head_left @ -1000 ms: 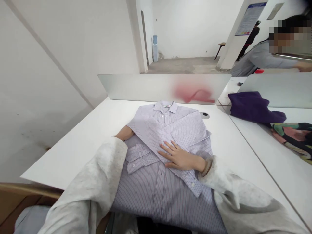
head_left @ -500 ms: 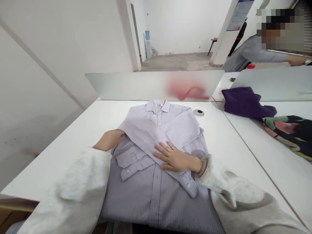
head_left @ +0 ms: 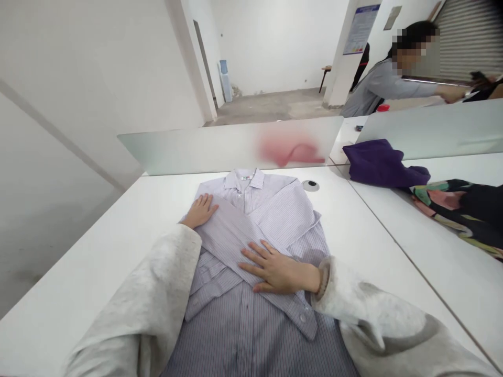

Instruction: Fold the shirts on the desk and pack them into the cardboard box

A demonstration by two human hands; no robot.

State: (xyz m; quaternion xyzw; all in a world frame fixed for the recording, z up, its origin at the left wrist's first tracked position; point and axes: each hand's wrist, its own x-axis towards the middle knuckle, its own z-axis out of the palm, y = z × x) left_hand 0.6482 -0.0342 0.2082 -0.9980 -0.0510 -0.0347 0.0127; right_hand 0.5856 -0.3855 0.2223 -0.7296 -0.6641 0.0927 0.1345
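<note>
A striped, pale purple button-up shirt (head_left: 239,330) lies front side up on the white table (head_left: 94,246), its collar toward the divider. Both sleeves are folded across the chest and cross each other, with the cuffs lower down. My left hand (head_left: 199,210) rests with spread fingers on the upper part of the sleeve at the left shoulder side. Flat on the same sleeve, near the middle of the shirt, lies my right hand (head_left: 275,268), fingers apart. The shirt's lower hem is out of view.
A frosted divider (head_left: 188,149) stands along the table's back edge, with a blurred red shape behind it. Right of the shirt are a round cable grommet (head_left: 311,185), a purple cloth (head_left: 381,165) and a patterned garment (head_left: 463,209). Beyond the divider, a person (head_left: 385,84) reaches rightward.
My left hand has let go of the sleeve's folded edge and now lies flat on it, higher up. My right hand stays on the sleeve. The camera view has shifted slightly.
</note>
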